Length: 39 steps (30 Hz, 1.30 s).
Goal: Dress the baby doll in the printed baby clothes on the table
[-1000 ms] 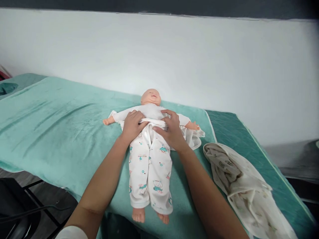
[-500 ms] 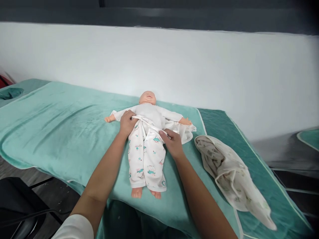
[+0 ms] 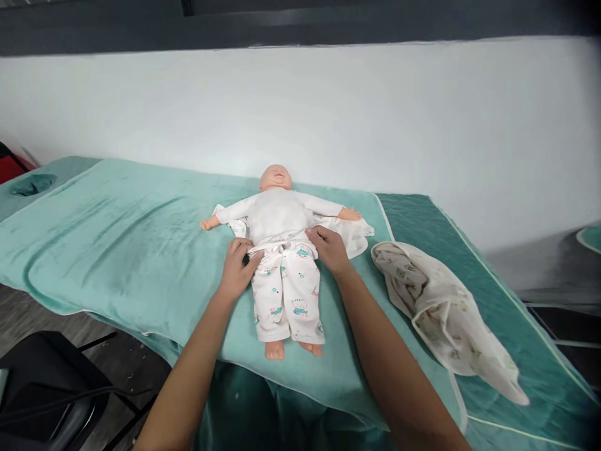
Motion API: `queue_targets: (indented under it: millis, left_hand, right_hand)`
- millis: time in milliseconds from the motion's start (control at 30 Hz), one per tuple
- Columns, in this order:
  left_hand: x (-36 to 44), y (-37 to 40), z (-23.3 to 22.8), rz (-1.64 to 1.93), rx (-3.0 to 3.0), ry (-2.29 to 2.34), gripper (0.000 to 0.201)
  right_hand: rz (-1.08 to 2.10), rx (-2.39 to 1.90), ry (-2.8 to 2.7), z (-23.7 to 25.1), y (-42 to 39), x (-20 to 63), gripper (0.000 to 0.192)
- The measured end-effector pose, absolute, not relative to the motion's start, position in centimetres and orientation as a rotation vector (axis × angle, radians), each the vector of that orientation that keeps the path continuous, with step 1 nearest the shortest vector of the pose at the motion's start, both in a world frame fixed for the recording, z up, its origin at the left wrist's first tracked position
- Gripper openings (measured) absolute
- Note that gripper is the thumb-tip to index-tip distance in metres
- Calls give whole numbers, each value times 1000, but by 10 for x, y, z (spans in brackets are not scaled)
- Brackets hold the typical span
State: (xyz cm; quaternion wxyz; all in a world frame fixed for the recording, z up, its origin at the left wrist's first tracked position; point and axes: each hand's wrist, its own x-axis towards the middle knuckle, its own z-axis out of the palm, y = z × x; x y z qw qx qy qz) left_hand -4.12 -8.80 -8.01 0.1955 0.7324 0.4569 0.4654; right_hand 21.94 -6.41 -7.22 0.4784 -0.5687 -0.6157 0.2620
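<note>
Doll (image 3: 278, 216) was lying flat on its back in the middle of the teal towel (image 3: 117, 232) that covered the bench, head toward the white wall (image 3: 328, 113), arms out to the sides, bare feet near the front edge. It wore a white top and printed white pants (image 3: 287, 294), with a loose white cloth (image 3: 352, 235) spread under its upper body. A crumpled patterned blanket (image 3: 441, 307) lay well apart on the right.

Both hands were down at the waistband, one on each hip. The left hand (image 3: 237, 266) had its fingers curled over the edge of the pants, and the right hand (image 3: 330, 248) did the same on the other side, so both looked pinched on the fabric, not flat and loose.

My take on doing this bit well: keep the pull even on both sides so the waistband sits level instead of skewing, tuck the top smoothly under it rather than bunching it, and keep the doll flat so the cloth beneath doesn't drag out of place.
</note>
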Motion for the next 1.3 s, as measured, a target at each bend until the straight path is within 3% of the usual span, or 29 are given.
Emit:
queue_targets:
  millis: [233, 500, 600, 1000, 1300]
  left_hand:
    - [-38, -83, -81, 1238, 2003, 1331, 23]
    - [-33, -79, -81, 1301, 2065, 1323, 13]
    - [-29, -67, -77, 1322, 2097, 1305, 10]
    - [-8, 0, -73, 1303, 2176, 1342, 10]
    - [-22, -80, -76, 1237, 2162, 1342, 21]
  right_hand:
    - [718, -1434, -1517, -69, -105, 207, 51]
    - [1006, -1304, -1560, -70, -141, 198, 38]
    - [1058, -1302, -1513, -68, -130, 199, 43]
    - [762, -1497, -1398, -70, -76, 202, 43]
    - [693, -1515, -1417, -75, -74, 204, 29]
